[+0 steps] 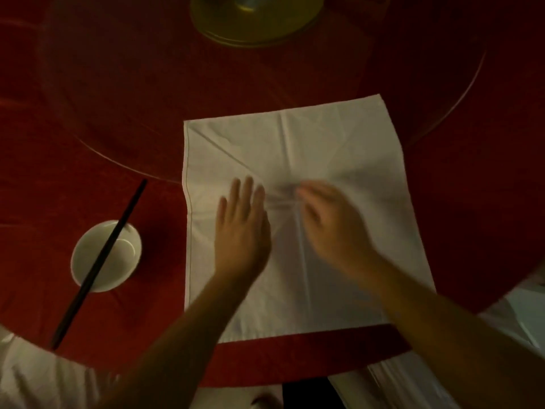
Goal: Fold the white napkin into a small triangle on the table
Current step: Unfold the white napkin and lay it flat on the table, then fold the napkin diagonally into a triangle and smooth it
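Observation:
The white napkin (339, 149) lies spread out flat as a large square on the red table (88, 172), creased along diagonals and down its middle. My left hand (240, 228) rests flat on the napkin's centre-left, fingers together and stretched out. My right hand (330, 222) is blurred over the napkin's centre, fingers curled downward at a small bunch of wrinkles; whether it pinches the cloth I cannot tell.
A small white bowl (88, 270) sits left of the napkin with dark chopsticks (100, 261) laid across it. A glass turntable rim (124, 163) curves behind, with a yellowish base (256, 22) at the top. The table edge runs near the bottom.

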The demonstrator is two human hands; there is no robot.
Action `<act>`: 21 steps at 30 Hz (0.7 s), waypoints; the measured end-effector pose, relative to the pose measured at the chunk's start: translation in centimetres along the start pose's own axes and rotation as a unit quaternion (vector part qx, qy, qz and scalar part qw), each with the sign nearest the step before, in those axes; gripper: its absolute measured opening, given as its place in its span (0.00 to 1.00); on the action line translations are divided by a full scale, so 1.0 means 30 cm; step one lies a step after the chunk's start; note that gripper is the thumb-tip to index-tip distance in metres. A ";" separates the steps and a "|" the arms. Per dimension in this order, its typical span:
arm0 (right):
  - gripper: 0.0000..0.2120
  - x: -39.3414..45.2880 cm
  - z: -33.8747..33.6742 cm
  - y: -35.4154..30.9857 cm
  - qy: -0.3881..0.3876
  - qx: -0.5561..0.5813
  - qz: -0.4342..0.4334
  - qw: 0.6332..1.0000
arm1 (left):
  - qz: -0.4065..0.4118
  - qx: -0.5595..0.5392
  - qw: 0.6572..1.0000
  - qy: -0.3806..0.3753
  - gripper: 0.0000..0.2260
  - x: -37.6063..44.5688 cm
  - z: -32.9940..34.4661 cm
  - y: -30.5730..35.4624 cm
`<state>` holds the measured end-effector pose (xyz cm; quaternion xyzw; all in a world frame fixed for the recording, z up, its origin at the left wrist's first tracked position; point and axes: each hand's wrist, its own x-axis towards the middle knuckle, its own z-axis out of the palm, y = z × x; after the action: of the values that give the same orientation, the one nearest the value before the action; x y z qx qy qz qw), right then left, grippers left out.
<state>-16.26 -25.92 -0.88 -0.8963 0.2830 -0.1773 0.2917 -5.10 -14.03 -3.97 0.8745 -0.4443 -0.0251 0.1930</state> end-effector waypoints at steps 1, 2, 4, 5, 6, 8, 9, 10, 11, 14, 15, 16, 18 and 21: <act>0.16 -0.065 0.046 -0.024 -0.025 -0.007 -0.011 1.000 | 0.014 0.004 0.999 -0.038 0.21 -0.072 0.028 0.012; 0.17 -0.116 0.090 -0.039 -0.054 -0.020 -0.024 0.998 | 0.031 0.014 0.997 -0.070 0.23 -0.132 0.054 0.014; 0.20 -0.187 0.166 -0.045 -0.098 -0.059 -0.047 0.992 | 0.068 0.049 0.990 -0.110 0.27 -0.213 0.089 0.001; 0.20 -0.219 0.190 -0.037 -0.110 -0.077 -0.047 0.990 | 0.079 0.066 0.987 -0.122 0.28 -0.239 0.098 -0.003; 0.21 -0.233 0.210 -0.024 -0.113 -0.091 -0.043 0.989 | 0.080 0.080 0.985 -0.130 0.27 -0.249 0.102 -0.010; 0.22 -0.254 0.220 0.013 -0.097 -0.134 -0.031 0.986 | 0.075 0.099 0.983 -0.138 0.27 -0.250 0.104 -0.014; 0.23 -0.262 0.214 0.035 -0.093 -0.167 -0.027 0.981 | 0.067 0.104 0.982 -0.140 0.27 -0.245 0.106 -0.018; 0.25 -0.273 0.199 0.064 -0.092 -0.202 -0.026 0.975 | 0.056 0.105 0.983 -0.140 0.28 -0.243 0.107 -0.027; 0.27 -0.282 0.179 0.099 -0.088 -0.234 -0.021 0.968 | 0.042 0.103 0.984 -0.136 0.28 -0.242 0.106 -0.045; 0.32 -0.315 0.090 0.227 -0.087 -0.289 0.033 0.953 | 0.016 0.091 0.989 -0.117 0.28 -0.244 0.085 -0.145; 0.34 -0.328 0.056 0.274 -0.088 -0.302 0.054 0.948 | 0.015 0.091 0.990 -0.111 0.28 -0.246 0.072 -0.180; 0.35 -0.339 0.025 0.318 -0.087 -0.311 0.075 0.943 | 0.017 0.091 0.990 -0.104 0.28 -0.248 0.059 -0.208; 0.37 -0.355 -0.026 0.383 -0.078 -0.314 0.118 0.939 | 0.025 0.092 0.991 -0.096 0.29 -0.247 0.044 -0.233; 0.39 -0.364 -0.065 0.407 -0.066 -0.310 0.156 0.936 | 0.027 0.091 0.990 -0.104 0.30 -0.244 0.030 -0.223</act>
<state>-30.63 -28.24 -8.67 -0.8965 0.4404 0.0266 0.0416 -4.58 -5.00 -8.16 0.8690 -0.4854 -0.0701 0.0657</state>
